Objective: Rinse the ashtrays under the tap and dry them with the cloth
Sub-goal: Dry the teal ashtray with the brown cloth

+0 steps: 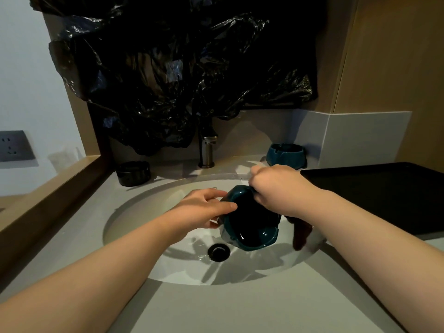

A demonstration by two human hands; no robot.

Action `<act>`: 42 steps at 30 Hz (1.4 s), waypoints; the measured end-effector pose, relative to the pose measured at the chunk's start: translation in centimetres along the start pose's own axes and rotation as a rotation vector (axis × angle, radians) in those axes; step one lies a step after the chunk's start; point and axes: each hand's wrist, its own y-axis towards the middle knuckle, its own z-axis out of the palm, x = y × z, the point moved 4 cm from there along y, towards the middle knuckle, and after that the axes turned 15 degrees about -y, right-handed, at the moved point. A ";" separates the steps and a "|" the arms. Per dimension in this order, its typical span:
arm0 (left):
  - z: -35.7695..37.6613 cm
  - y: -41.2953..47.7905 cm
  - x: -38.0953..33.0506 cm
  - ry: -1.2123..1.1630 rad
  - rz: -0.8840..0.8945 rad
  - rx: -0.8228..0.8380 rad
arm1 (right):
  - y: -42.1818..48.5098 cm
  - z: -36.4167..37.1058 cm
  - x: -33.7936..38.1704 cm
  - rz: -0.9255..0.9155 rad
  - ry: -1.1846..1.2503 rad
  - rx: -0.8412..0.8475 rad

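I hold a teal ashtray [249, 224] tilted over the white sink [144, 258], its dark hollow facing me. My left hand [204, 210] grips its left rim, thumb on the inside. My right hand [276, 188] is curled over the upper right rim. A dark brown cloth [301, 233] hangs from under that hand into the basin. A second teal ashtray [286, 155] stands on the counter at the back right. A black ashtray [133, 173] stands at the back left. The tap [207, 150] rises behind the basin; I see no water running from it.
A black tray [384, 195] lies on the counter to the right of the sink. Crumpled black plastic [180, 68] covers the wall above the tap. A wall socket [14, 145] is at far left. The drain [219, 252] sits open below the ashtray.
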 end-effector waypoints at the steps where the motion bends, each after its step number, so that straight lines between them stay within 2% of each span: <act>1: 0.0 0.0 0.0 0.009 -0.001 0.025 | 0.1 -0.2 0.2 -0.021 -0.007 -0.009; 5: -0.1 -0.2 0.1 0.036 -0.023 0.101 | 0.2 -0.6 1.0 -0.078 -0.008 -0.060; 7: 0.1 -0.2 0.3 0.005 -0.036 0.083 | 0.4 -0.1 0.7 -0.065 0.114 -0.080; 11: 0.3 -0.1 0.6 -0.148 -0.089 -0.008 | 0.6 2.1 -2.2 0.236 0.798 0.021; 14: -0.2 -0.1 0.9 -0.165 -0.105 -0.131 | -0.2 3.6 -4.5 0.482 1.212 0.039; 16: -0.7 0.0 1.1 -0.204 -0.113 -0.219 | -1.1 3.7 -5.3 0.537 1.530 0.090; 18: -1.0 0.1 1.2 -0.271 -0.133 -0.262 | -1.5 2.9 -5.5 0.504 1.686 0.095; 20: -1.0 0.1 1.3 -0.302 -0.154 -0.265 | -1.6 2.2 -5.1 0.488 1.545 -0.066; 22: -1.0 0.1 1.3 -0.331 -0.164 -0.259 | -1.6 1.1 -3.6 0.448 1.150 -0.272; 23: -0.9 0.1 1.3 -0.346 -0.165 -0.260 | -1.5 0.6 -2.3 0.368 0.980 -0.327; 26: -0.6 0.3 1.4 -0.336 -0.154 -0.275 | -0.6 0.8 1.1 0.018 0.493 -0.396; 28: -0.8 0.4 1.4 -0.324 -0.153 -0.303 | 0.1 1.1 1.9 -0.084 0.271 -0.352; 30: -1.3 0.4 1.4 -0.319 -0.158 -0.346 | 0.2 1.2 2.5 -0.158 0.169 -0.293; 32: -1.7 0.4 1.4 -0.299 -0.162 -0.384 | 0.0 1.7 3.4 -0.231 0.195 -0.229; 35: -1.9 0.3 1.2 -0.245 -0.158 -0.376 | 0.0 2.5 3.5 -0.248 0.188 -0.119; 39: -1.4 0.3 0.9 -0.235 -0.145 -0.346 | 0.4 3.0 3.8 -0.268 0.021 -0.076; 42: -1.1 0.4 0.7 -0.169 -0.111 -0.389 | 0.6 2.7 4.3 -0.248 -0.077 -0.005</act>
